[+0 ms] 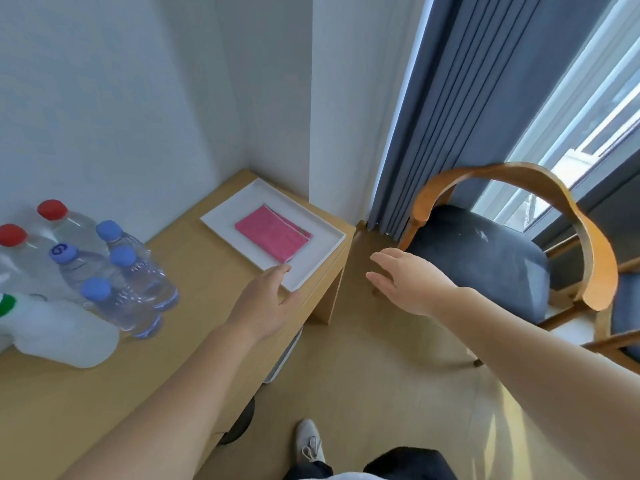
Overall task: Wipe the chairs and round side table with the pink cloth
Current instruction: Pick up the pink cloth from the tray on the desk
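Centre of frame: the pink cloth (273, 237) lies folded in a white tray (225, 216) at the far corner of the desk (194, 268). The left hand (273, 299), fingers relaxed and holding nothing, reaches the tray's near rim. The right hand (405, 282), spread and empty, hovers between desk and chair (485, 258). We judge that a careless pull could drag the light tray over the desk edge, and that a wide left elbow might topple the water bottles (131, 271) at left. The round side table is out of view.
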{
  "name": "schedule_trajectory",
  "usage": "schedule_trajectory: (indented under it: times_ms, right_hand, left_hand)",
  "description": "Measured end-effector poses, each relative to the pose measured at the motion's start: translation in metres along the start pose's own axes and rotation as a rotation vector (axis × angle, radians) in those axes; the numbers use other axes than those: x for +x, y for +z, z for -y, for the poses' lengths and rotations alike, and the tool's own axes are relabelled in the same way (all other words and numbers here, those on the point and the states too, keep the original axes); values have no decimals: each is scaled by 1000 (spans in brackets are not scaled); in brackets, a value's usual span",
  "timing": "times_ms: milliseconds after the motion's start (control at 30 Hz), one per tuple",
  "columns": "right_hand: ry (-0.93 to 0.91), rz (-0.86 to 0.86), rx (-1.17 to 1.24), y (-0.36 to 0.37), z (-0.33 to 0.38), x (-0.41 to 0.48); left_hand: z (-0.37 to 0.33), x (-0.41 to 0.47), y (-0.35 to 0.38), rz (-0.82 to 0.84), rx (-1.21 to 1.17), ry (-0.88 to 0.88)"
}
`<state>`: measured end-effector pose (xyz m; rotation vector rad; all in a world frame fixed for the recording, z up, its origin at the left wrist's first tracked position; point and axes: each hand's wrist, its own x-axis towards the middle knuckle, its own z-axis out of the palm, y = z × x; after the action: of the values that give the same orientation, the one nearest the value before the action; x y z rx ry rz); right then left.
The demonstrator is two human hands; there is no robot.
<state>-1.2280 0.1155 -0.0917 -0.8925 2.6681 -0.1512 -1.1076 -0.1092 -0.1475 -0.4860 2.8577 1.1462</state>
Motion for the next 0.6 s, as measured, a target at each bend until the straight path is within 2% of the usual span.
schedule_trajectory:
  times_ms: [300, 600]
  right_hand:
    - [-105, 59, 3, -4, -8, 79]
    - [-406, 187, -54, -16, -27, 200]
  left_hand:
    - [16, 50, -3, -39, 1, -90]
    - [15, 100, 0, -192, 80, -313]
